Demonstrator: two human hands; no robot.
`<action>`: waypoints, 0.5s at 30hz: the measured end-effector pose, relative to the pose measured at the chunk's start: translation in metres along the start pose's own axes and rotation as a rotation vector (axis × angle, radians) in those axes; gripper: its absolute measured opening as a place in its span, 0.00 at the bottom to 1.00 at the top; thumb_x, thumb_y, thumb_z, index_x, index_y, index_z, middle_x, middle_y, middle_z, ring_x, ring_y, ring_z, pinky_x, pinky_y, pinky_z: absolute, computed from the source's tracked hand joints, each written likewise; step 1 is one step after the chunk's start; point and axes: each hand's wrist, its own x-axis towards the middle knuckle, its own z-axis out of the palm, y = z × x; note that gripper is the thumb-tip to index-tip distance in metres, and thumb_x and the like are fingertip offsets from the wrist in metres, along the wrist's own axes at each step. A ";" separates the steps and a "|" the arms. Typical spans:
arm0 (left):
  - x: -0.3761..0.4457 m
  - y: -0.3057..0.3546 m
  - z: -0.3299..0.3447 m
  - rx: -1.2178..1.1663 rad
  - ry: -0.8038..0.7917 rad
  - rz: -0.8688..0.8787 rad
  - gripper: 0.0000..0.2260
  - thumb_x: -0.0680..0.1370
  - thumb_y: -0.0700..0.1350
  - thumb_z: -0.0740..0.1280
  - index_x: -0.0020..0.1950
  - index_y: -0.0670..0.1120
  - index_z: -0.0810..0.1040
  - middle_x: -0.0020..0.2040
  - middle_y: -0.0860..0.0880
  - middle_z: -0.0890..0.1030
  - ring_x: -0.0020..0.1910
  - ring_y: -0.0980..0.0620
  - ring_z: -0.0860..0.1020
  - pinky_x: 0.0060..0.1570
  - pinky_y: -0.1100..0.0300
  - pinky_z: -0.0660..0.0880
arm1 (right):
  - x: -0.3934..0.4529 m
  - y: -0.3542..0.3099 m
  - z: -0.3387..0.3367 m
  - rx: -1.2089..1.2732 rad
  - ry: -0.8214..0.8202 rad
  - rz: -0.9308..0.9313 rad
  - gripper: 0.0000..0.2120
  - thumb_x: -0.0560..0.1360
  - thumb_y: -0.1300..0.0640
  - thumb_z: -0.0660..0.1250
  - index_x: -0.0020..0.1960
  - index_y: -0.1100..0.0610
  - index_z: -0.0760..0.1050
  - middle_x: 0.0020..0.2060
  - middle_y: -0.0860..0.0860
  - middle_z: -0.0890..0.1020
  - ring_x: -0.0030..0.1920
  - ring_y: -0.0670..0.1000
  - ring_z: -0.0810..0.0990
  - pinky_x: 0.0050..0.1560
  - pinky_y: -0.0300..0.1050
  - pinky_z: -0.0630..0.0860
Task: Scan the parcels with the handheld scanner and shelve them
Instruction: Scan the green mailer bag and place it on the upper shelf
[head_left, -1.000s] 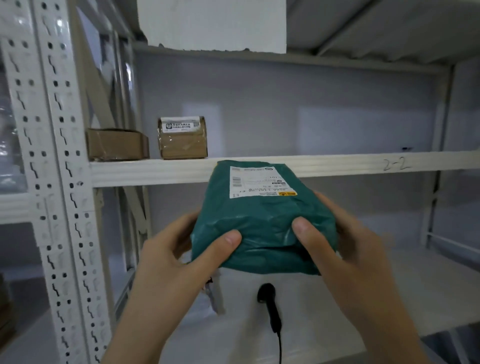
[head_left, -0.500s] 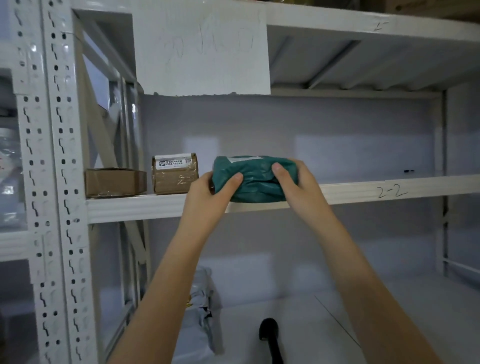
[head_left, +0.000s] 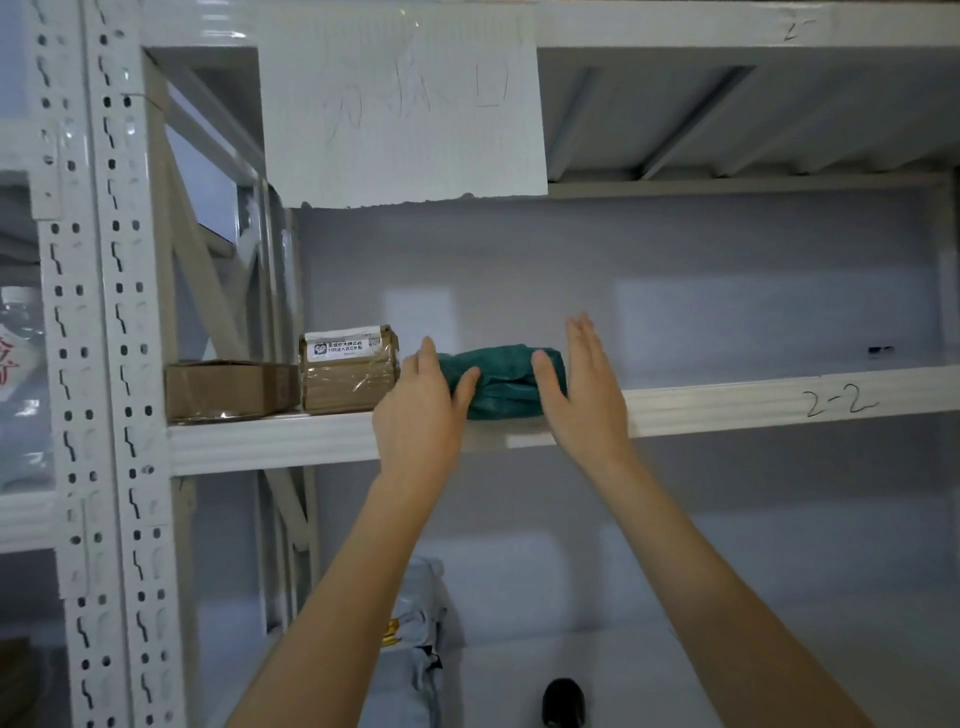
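Three parcels line the shelf (head_left: 260, 441) marked 2-2: one green bag (head_left: 501, 382) between the fingers (head_left: 584, 343) of two raised hands, left hand (head_left: 421, 410) and right hand (head_left: 582, 400), and two brown cardboard boxes, a taped box (head_left: 349, 370) just left of the fingers and a flat box (head_left: 228, 389) farther left. Below the fingers, one grey bag (head_left: 418, 634) and one black scanner (head_left: 563, 701). Above them, one white sheet (head_left: 405, 104).

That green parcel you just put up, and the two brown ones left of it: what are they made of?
Green parcel: looks like soft, matte plastic mailer film, creased and rounded. Flat box and labelled box: brown cardboard; glossy glare suggests clear tape or wrap over it.
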 end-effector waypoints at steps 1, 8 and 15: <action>-0.005 0.001 0.000 0.082 0.112 0.095 0.23 0.80 0.53 0.58 0.70 0.39 0.68 0.65 0.40 0.76 0.60 0.41 0.77 0.52 0.51 0.76 | -0.005 0.000 0.000 -0.093 0.078 -0.119 0.28 0.80 0.47 0.49 0.76 0.60 0.54 0.77 0.54 0.55 0.77 0.51 0.52 0.74 0.44 0.49; -0.022 -0.006 0.046 0.300 0.171 0.445 0.21 0.80 0.47 0.53 0.70 0.38 0.69 0.70 0.41 0.71 0.72 0.42 0.67 0.72 0.46 0.54 | -0.013 0.013 0.030 -0.451 0.049 -0.402 0.26 0.78 0.52 0.49 0.70 0.64 0.66 0.70 0.59 0.69 0.72 0.58 0.65 0.71 0.54 0.54; -0.048 -0.023 0.056 0.238 0.355 0.492 0.20 0.80 0.43 0.54 0.72 0.40 0.67 0.72 0.43 0.68 0.73 0.43 0.63 0.73 0.45 0.53 | -0.036 0.032 0.045 -0.213 0.217 -0.510 0.24 0.76 0.56 0.55 0.71 0.64 0.64 0.72 0.60 0.66 0.73 0.57 0.60 0.75 0.53 0.54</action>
